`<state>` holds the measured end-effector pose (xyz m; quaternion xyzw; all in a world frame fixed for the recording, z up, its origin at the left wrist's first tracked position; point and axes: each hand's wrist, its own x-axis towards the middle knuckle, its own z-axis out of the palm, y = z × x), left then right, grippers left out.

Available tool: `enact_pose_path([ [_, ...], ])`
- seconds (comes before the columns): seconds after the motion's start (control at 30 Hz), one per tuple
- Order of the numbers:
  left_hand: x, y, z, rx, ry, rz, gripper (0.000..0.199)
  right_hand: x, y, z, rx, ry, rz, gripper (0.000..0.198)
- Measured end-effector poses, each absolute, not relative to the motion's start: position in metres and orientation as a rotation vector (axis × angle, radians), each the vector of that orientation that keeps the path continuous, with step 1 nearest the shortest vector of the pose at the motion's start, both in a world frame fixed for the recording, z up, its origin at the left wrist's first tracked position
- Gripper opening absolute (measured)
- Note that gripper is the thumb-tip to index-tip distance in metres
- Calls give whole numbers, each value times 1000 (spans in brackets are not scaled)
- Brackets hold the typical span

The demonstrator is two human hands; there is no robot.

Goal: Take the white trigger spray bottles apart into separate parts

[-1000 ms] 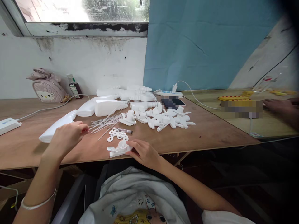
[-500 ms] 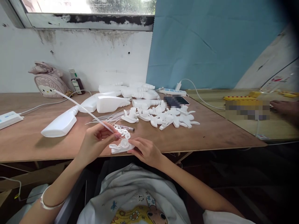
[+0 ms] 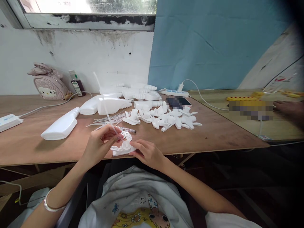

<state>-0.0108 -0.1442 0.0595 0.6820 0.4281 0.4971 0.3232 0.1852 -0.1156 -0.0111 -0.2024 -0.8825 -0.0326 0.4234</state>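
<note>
Between the fingertips of my left hand (image 3: 101,142) is the lower end of a thin white dip tube (image 3: 105,106), which rises above the hand and leans slightly left. My right hand (image 3: 147,153) grips a white trigger sprayer head (image 3: 125,146) near the table's front edge, its round collar facing up. The tube's low end is close to that collar; whether it sits inside I cannot tell. Just behind the fingers lie several small white washers (image 3: 128,136) and a pen-like clear tool (image 3: 129,130).
Several trigger heads (image 3: 166,119) are piled behind and to the right. Loose tubes (image 3: 111,118) and white bottles (image 3: 61,125) lie farther back and left. Power strips (image 3: 9,122), a pink bag (image 3: 49,85) and a dark bottle (image 3: 78,85) stand around. Another person's hand (image 3: 288,109) is at far right.
The dip tube has swung from a strong leftward slant to nearly upright in my left hand. My right hand and the trigger sprayer head stay almost in place.
</note>
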Motion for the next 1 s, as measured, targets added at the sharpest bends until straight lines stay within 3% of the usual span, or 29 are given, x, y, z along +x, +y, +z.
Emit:
enact_pose_path([
  [0.6, 4, -145, 50, 2232, 1172, 1312, 10, 185, -115, -13, -499, -2213, -73, 28],
  [1.0, 7, -139, 48, 2210, 1189, 1340, 10, 184, -115, -12, -498, -2196, -74, 25],
])
